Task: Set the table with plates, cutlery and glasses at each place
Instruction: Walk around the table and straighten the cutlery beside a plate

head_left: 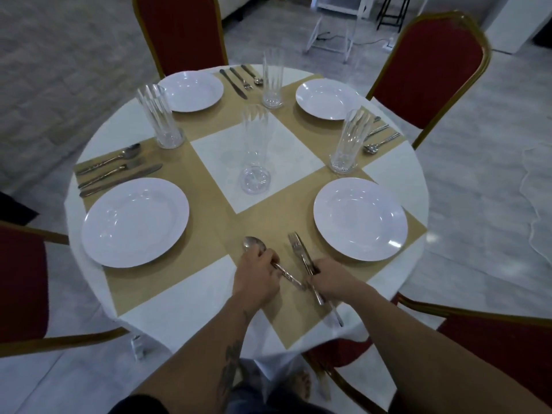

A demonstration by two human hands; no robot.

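Note:
My left hand (257,276) grips a spoon (252,245) by its handle, bowl pointing away from me, low over the tan placemat near the table's front edge. My right hand (331,279) holds a fork and knife (300,249) together, tips pointing away, just left of the near right white plate (360,218). Another white plate (134,222) lies at the near left, and two more at the far left (191,91) and far right (327,98). A tall clear glass (255,150) stands in the table's middle.
Three other glasses (158,115) (272,77) (351,141) stand by places. Cutlery sets lie at the left (116,171), far (240,79) and right (379,138) places. Red chairs with gold frames (430,67) surround the round white table (98,282).

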